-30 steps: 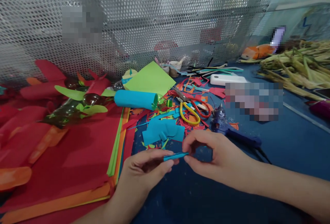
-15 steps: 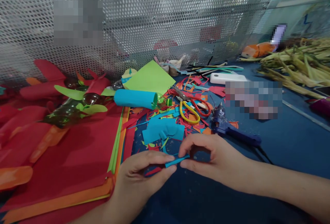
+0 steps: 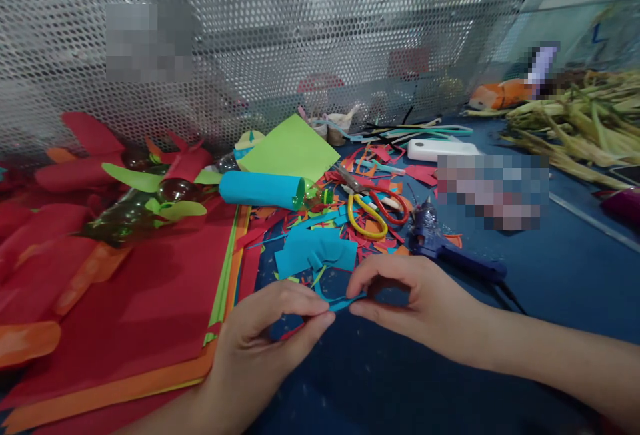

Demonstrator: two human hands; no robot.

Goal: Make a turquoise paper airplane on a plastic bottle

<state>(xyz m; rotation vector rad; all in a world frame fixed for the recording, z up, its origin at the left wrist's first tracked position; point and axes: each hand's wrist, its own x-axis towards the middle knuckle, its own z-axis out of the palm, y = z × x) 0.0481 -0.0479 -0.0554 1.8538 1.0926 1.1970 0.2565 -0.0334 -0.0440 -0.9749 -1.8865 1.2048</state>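
A narrow piece of blue paper (image 3: 342, 303) is pinched between both hands above the table. My left hand (image 3: 280, 328) grips its left end between thumb and fingers. At the other end, thumb and forefinger of my right hand (image 3: 405, 295) close on the strip. Just beyond lies a cut blue paper piece (image 3: 315, 251) with a bent middle. Behind it are a green bottle neck wrapped in a blue paper tube (image 3: 263, 189) and scissors (image 3: 367, 211) with red and yellow handles. A dark blue glue gun (image 3: 450, 251) rests past my right hand.
Stacked coloured sheets (image 3: 150, 288) fill the left, with red paper-covered bottles (image 3: 55, 228) above them. Paper scraps (image 3: 375, 228) surround the scissors. Dried husks (image 3: 585, 115) lie at the far right, and a perforated metal panel (image 3: 300, 28) stands at the back.
My left hand has shifted slightly up and to the left. The blue strip is turned a little and shows a thinner edge; both hands still hold it.
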